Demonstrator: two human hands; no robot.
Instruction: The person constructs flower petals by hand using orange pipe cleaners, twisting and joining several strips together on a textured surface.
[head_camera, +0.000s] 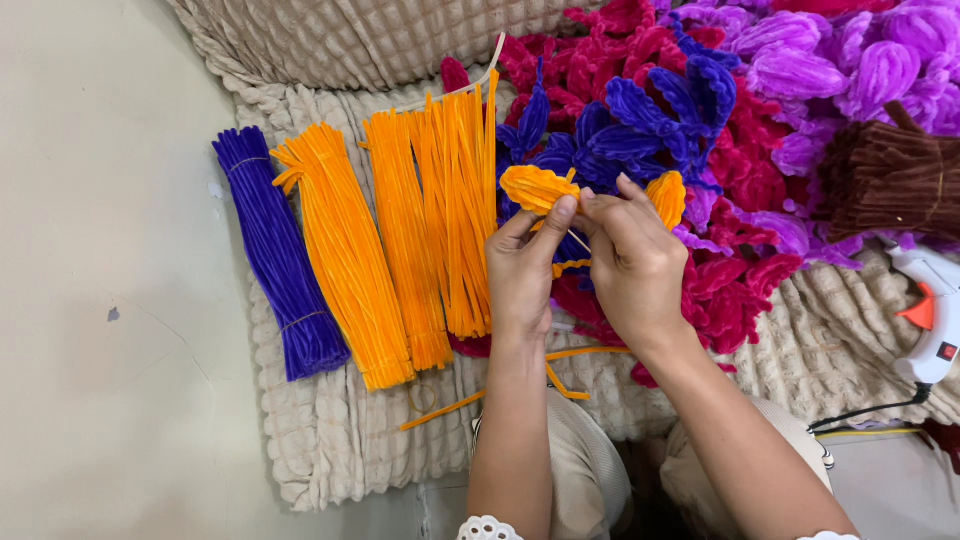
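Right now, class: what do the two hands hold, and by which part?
Both hands, left hand and right hand, pinch an orange pipe-cleaner petal piece at its base, where the loops meet.

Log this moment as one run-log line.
left hand: pinching orange petal piece | right hand: pinching same piece | nearby: orange stem bundles, purple bundle, glue gun

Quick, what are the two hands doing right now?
Left hand: closed, fingers pinching an orange petal piece of fuzzy wire.
Right hand: closed, fingers pinching the same orange flower, near its other petal.
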